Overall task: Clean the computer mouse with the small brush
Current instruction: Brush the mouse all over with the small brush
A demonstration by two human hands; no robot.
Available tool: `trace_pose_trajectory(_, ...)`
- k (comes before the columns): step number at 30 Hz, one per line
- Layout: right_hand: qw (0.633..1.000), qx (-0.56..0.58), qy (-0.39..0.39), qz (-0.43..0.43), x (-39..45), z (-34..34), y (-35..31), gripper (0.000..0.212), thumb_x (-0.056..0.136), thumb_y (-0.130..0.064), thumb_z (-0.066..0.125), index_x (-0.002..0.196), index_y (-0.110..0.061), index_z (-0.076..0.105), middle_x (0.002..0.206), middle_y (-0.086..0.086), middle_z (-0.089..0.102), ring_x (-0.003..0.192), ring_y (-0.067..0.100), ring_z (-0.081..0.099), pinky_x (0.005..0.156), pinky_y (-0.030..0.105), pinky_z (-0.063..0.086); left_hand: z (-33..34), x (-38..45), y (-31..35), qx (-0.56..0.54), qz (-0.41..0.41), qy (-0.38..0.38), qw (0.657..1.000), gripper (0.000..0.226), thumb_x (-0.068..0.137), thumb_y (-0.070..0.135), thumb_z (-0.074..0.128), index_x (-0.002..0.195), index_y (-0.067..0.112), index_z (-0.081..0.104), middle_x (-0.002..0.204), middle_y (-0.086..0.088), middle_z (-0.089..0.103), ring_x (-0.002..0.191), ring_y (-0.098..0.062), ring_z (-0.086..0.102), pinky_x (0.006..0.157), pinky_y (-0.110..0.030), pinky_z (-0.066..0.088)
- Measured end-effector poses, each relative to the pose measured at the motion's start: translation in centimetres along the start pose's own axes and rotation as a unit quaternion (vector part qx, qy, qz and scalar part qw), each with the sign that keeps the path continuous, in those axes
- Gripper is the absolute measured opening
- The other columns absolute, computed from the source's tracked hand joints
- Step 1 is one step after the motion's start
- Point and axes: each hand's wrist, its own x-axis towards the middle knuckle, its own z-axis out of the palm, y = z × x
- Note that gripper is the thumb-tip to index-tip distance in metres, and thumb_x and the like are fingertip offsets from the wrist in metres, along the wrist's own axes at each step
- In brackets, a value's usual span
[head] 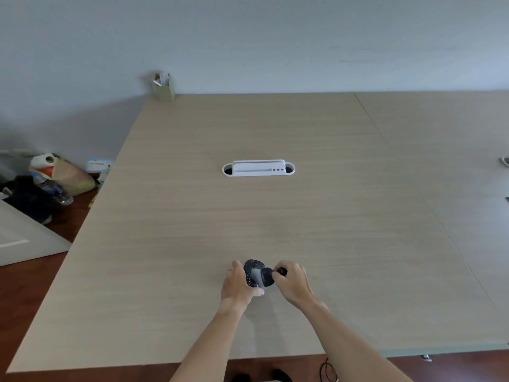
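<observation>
Brushing looks under way, not finished: the left hand grips the mouse near the table's front edge, the right hand pinching the brush against it.

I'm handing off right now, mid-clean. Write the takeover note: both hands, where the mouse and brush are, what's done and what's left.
Left hand: grip closed around the computer mouse, holding it tilted up off the table, near the front edge.
Right hand: grip closed on the small brush, dark bristle head against the mouse's right side.
Done: both items picked up, brush on the mouse.
Left: how much is already brushed cannot be told; cover the whole mouse, then set both down.
</observation>
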Motion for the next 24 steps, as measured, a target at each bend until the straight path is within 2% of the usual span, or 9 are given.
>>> trace_pose_trajectory(3,0.998,-0.040,0.025,0.044,0.48,-0.06,0.00,0.013,0.078,-0.010,0.049,0.073,-0.006,0.060,0.070,0.006,0.061,0.063,0.025,0.052,0.051,0.032,0.035,-0.05,-0.04,0.04,0.009,-0.001,-0.002,1.000,0.075,0.051,0.029,0.090,0.105,0.011,0.041,0.103,-0.008,0.058,0.093,-0.030,0.061,0.076,-0.037,0.052)
trace_pose_trajectory(6,0.997,-0.014,0.061,0.048,0.48,-0.21,-0.42,0.012,0.077,-0.010,0.049,0.072,-0.003,0.058,0.068,0.007,0.059,0.061,0.025,0.048,0.050,0.031,0.033,-0.09,-0.12,0.06,0.008,-0.002,-0.001,1.000,0.073,0.052,0.027,0.089,0.104,0.011,0.041,0.103,-0.008,0.057,0.092,-0.030,0.060,0.074,-0.037,0.051)
trace_pose_trajectory(10,0.999,-0.019,-0.012,0.027,0.36,-0.01,-0.64,0.015,0.075,-0.007,0.051,0.072,-0.001,0.064,0.073,0.014,0.066,0.066,0.025,0.050,0.054,0.032,0.038,-0.23,-0.07,0.09,0.013,0.003,-0.004,1.000,0.073,0.050,0.026,0.090,0.104,0.011,0.042,0.103,-0.008,0.059,0.091,-0.030,0.062,0.073,-0.035,0.051)
trace_pose_trajectory(13,0.995,-0.036,0.036,0.084,0.34,-0.17,-0.52,0.011,0.075,-0.008,0.047,0.066,-0.005,0.051,0.065,0.009,0.055,0.059,0.024,0.042,0.049,0.030,0.030,-0.35,-0.15,0.22,0.031,0.002,-0.007,0.999,0.073,0.053,0.025,0.090,0.105,0.011,0.041,0.103,-0.007,0.057,0.092,-0.029,0.061,0.074,-0.036,0.051)
trace_pose_trajectory(15,0.996,-0.018,0.059,0.070,0.37,-0.32,-0.52,0.012,0.075,-0.007,0.047,0.063,-0.005,0.047,0.060,0.006,0.049,0.057,0.022,0.039,0.049,0.030,0.028,-0.38,-0.18,0.29,0.038,0.002,-0.009,0.999,0.072,0.054,0.024,0.089,0.106,0.011,0.041,0.104,-0.008,0.057,0.093,-0.029,0.060,0.073,-0.036,0.051)
trace_pose_trajectory(18,0.999,0.003,-0.014,0.036,0.20,-0.35,-0.81,0.015,0.076,-0.007,0.053,0.070,-0.001,0.066,0.065,0.007,0.061,0.063,0.021,0.048,0.053,0.030,0.037,-0.41,-0.16,0.31,0.037,0.003,-0.008,0.999,0.072,0.053,0.023,0.090,0.106,0.010,0.042,0.104,-0.008,0.058,0.094,-0.029,0.061,0.075,-0.036,0.051)
trace_pose_trajectory(20,0.998,-0.018,-0.032,0.049,0.27,-0.13,-0.61,0.016,0.075,-0.008,0.052,0.072,-0.001,0.067,0.068,0.007,0.064,0.065,0.023,0.050,0.054,0.030,0.038,-0.38,-0.23,0.31,0.035,0.003,-0.006,0.999,0.072,0.053,0.024,0.090,0.105,0.010,0.043,0.104,-0.007,0.058,0.094,-0.029,0.061,0.075,-0.035,0.051)
trace_pose_trajectory(22,0.996,-0.027,0.014,0.084,0.31,-0.03,-0.40,0.018,0.073,-0.009,0.048,0.076,0.000,0.063,0.072,0.010,0.064,0.064,0.026,0.048,0.053,0.031,0.037,-0.36,-0.41,0.37,0.039,0.001,-0.005,0.999,0.070,0.055,0.024,0.089,0.106,0.010,0.043,0.105,-0.007,0.057,0.094,-0.029,0.061,0.074,-0.034,0.049)
trace_pose_trajectory(24,0.995,-0.020,0.053,0.083,0.46,-0.02,-0.48,0.017,0.075,-0.009,0.047,0.077,0.001,0.060,0.070,0.010,0.060,0.063,0.025,0.045,0.052,0.031,0.034,-0.36,-0.52,0.38,0.045,0.001,-0.004,0.999,0.069,0.056,0.024,0.088,0.107,0.010,0.042,0.105,-0.008,0.057,0.093,-0.029,0.061,0.070,-0.033,0.047)
